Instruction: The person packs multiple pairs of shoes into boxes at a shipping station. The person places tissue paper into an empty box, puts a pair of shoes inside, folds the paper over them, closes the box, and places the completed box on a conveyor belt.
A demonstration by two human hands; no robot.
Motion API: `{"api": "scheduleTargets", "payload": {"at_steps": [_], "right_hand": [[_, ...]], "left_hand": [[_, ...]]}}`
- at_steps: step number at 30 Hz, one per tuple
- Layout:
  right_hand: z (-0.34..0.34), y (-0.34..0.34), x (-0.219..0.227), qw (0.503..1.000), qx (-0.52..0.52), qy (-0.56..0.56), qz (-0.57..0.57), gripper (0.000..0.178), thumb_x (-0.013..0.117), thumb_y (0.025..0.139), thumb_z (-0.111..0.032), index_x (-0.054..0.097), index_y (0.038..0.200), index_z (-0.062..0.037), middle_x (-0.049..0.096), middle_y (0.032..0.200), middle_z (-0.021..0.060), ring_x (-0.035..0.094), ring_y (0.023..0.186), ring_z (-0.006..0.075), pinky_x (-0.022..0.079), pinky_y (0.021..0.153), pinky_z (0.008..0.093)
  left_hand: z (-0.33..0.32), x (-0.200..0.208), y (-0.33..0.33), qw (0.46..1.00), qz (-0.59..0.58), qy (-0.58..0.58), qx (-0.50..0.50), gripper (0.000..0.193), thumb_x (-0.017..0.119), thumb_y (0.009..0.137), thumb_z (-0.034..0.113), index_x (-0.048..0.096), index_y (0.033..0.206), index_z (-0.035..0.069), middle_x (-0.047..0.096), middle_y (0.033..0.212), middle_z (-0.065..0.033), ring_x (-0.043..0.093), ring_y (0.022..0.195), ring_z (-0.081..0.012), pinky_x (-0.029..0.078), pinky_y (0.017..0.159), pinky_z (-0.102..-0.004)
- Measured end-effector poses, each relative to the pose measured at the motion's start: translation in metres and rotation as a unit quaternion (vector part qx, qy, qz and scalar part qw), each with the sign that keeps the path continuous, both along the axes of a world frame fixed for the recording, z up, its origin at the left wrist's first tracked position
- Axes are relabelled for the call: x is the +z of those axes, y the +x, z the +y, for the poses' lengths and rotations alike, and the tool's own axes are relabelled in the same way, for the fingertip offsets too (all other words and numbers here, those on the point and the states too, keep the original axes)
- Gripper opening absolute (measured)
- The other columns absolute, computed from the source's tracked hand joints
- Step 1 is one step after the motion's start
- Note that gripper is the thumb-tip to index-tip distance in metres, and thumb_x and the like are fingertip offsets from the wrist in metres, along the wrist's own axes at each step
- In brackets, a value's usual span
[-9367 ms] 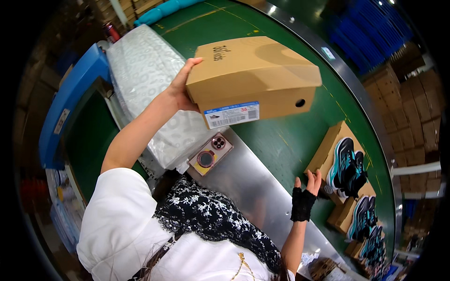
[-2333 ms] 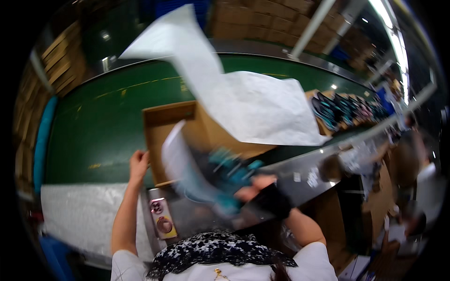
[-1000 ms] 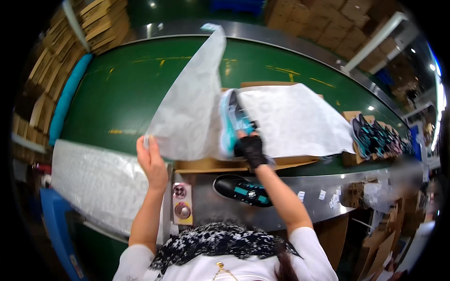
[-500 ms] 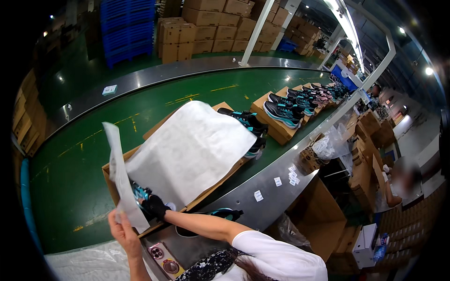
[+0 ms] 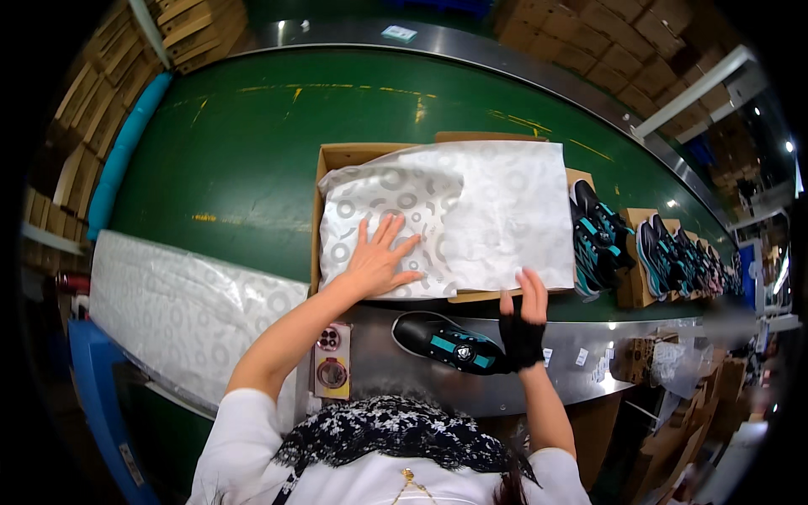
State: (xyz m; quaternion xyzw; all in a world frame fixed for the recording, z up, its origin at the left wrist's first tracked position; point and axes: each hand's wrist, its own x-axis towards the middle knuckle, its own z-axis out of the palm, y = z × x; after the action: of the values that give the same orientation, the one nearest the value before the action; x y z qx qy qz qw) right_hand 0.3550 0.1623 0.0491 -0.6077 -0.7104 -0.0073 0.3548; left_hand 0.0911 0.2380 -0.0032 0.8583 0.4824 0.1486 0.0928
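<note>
A cardboard shoe box [image 5: 318,227] lies on the green conveyor, its contents covered by white tissue paper [image 5: 505,202]. Grey ring shapes pattern the paper's left part. My left hand [image 5: 379,259] rests on that part with fingers spread. At the box's near right edge is my right hand [image 5: 523,324] in a black fingerless glove, its bare fingers extended up to the paper's edge and holding nothing visible. A black and teal shoe [image 5: 446,341] lies on the metal ledge just left of the glove, its right end close to it.
A stack of patterned tissue sheets [image 5: 194,286] lies at left, near a phone [image 5: 332,362]. Black and teal shoes [image 5: 596,240] sit right of the box, with more boxes of shoes [image 5: 665,252] beyond. Small labels [image 5: 582,357] lie on the metal ledge [image 5: 379,379].
The raised paper flap now lies folded down over the box. My left hand has gone from gripping it to lying flat. My right hand has left the box's inside. The view has turned.
</note>
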Motion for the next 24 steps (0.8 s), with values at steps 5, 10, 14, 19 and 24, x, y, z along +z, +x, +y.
{"api": "scheduleTargets", "payload": {"at_steps": [5, 10, 14, 19, 24], "right_hand": [[-0.09, 0.011, -0.007, 0.968, 0.131, -0.197, -0.082, 0.034, 0.068, 0.064, -0.02, 0.057, 0.089, -0.0007, 0.048, 0.109, 0.0142, 0.045, 0.104, 0.0309, 0.035, 0.086, 0.0415], [-0.098, 0.015, -0.024, 0.927, 0.089, -0.209, -0.299, 0.036, 0.073, 0.052, -0.027, 0.062, 0.074, -0.0014, 0.047, 0.115, 0.0155, 0.046, 0.103, 0.0291, 0.035, 0.084, 0.0397], [-0.067, -0.008, 0.027, 0.933, 0.201, -0.23, -0.191, 0.027, 0.072, 0.052, -0.026, 0.061, 0.063, -0.0039, 0.054, 0.105, 0.0167, 0.053, 0.092, 0.0293, 0.039, 0.081, 0.0406], [-0.014, -0.056, 0.116, 0.912, 0.315, -0.136, -0.225, 0.025, 0.07, 0.057, -0.02, 0.061, 0.074, -0.0032, 0.052, 0.106, 0.0208, 0.052, 0.093, 0.0309, 0.039, 0.079, 0.0417], [-0.003, -0.059, 0.155, 0.967, 0.207, 0.143, -0.03, 0.027, 0.067, 0.067, -0.005, 0.058, 0.092, -0.003, 0.052, 0.109, 0.0195, 0.05, 0.099, 0.0312, 0.041, 0.081, 0.0391]], "left_hand": [[0.021, -0.029, 0.002, 0.976, 0.195, -0.071, 0.061, 0.058, 0.062, 0.069, 0.045, 0.051, 0.115, 0.011, 0.031, 0.129, -0.023, 0.026, 0.122, -0.0386, 0.017, 0.093, -0.0634], [-0.001, 0.012, 0.009, 0.981, -0.182, 0.003, 0.064, 0.054, 0.069, 0.065, 0.039, 0.054, 0.101, 0.002, 0.04, 0.12, -0.023, 0.037, 0.113, -0.0369, 0.031, 0.091, -0.0507], [-0.069, 0.053, 0.002, 0.957, -0.268, -0.066, -0.095, 0.062, 0.074, 0.06, 0.038, 0.051, 0.103, -0.001, 0.05, 0.11, -0.0177, 0.048, 0.103, -0.0333, 0.038, 0.088, -0.0405], [-0.085, 0.072, -0.007, 0.966, -0.247, -0.049, -0.059, 0.059, 0.076, 0.054, 0.035, 0.053, 0.098, 0.003, 0.056, 0.095, -0.0136, 0.053, 0.089, -0.0297, 0.042, 0.077, -0.0356], [-0.077, 0.105, -0.044, 0.784, -0.568, -0.227, 0.105, 0.05, 0.078, 0.056, 0.006, 0.056, 0.102, 0.001, 0.06, 0.097, -0.0037, 0.053, 0.089, -0.0104, 0.042, 0.081, -0.0248]]}}
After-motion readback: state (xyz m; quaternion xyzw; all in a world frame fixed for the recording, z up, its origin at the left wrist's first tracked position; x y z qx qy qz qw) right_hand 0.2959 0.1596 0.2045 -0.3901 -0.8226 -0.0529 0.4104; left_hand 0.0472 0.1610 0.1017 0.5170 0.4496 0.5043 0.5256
